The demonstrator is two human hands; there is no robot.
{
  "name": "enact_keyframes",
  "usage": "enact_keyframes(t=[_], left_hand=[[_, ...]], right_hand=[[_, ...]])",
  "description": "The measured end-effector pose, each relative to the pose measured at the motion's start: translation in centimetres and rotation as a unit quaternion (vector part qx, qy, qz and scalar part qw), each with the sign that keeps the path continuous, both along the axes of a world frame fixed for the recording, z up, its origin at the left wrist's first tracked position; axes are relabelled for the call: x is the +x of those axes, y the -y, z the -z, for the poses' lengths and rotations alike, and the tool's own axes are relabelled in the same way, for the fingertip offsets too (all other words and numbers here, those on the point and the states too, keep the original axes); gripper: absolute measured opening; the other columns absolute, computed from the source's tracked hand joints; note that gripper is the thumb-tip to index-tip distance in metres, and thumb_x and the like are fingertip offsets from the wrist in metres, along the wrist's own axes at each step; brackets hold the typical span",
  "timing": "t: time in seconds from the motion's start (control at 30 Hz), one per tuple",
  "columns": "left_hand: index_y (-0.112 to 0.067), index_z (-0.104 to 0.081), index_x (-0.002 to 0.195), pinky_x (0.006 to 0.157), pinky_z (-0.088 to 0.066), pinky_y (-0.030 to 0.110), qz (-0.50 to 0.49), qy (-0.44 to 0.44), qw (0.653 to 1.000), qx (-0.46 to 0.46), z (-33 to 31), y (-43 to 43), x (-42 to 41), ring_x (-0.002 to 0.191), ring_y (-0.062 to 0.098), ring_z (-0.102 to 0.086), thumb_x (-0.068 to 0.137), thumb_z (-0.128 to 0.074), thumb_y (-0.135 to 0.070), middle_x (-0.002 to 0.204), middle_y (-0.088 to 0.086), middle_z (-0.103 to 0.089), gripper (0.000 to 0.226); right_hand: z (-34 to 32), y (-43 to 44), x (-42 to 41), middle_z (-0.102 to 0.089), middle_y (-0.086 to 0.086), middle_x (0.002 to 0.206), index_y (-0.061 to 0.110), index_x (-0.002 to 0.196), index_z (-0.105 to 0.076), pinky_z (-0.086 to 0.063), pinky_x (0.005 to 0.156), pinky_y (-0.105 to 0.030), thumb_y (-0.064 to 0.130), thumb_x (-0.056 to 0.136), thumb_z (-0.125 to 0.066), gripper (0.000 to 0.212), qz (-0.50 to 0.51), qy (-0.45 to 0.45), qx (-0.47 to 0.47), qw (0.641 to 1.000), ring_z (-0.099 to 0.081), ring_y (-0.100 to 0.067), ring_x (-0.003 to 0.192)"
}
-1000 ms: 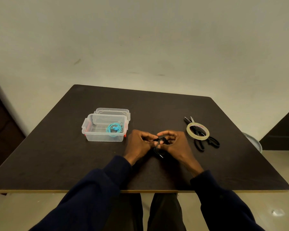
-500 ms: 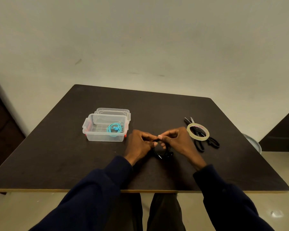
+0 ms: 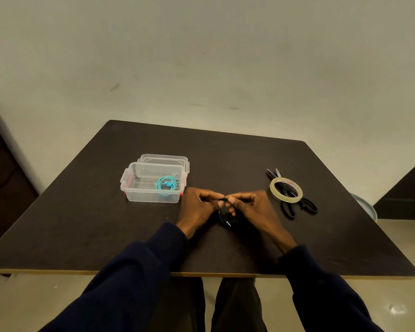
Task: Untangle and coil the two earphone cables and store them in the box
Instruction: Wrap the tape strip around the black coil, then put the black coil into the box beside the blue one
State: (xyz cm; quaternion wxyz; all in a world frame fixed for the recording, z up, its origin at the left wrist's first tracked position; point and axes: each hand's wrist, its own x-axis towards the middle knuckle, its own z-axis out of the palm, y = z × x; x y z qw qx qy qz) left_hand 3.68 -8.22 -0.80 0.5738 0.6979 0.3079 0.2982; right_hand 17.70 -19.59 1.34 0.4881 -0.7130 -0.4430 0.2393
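Note:
A coiled teal earphone cable lies inside the clear plastic box on the left half of the dark table. A black earphone cable hangs in a small loop between my hands, its plug end showing just below them. My left hand and my right hand meet fingertip to fingertip at the table's middle, both pinching the top of the black loop. Most of the cable is hidden by my fingers.
The box's clear lid lies right behind the box. A roll of clear tape rests on black scissors at the right. The dark table ends near my sleeves; a grey round object shows past its right edge.
Both hands stayed at the table's middle, and the fingertips drew closer together on the black cable. The loop now hangs lower, with the plug visible.

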Motion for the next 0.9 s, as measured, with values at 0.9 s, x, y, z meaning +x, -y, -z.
enact_keyframes(t=[0.9], left_hand=[[-0.006,-0.07,0.115,0.081,-0.057,0.033,-0.275,0.061,0.959,-0.039,-2.2,-10.0,-12.9,0.098,0.023,-0.069,0.096,-0.065,-0.013,0.112,0.01,-0.07,0.022]], right_hand=[[0.3,0.1,1.7,-0.079,-0.003,0.083,0.013,0.093,-0.077,-0.06,0.069,-0.027,0.012,0.081,-0.082,0.013,0.065,-0.035,-0.012,0.997,-0.074,-0.018,0.075]])
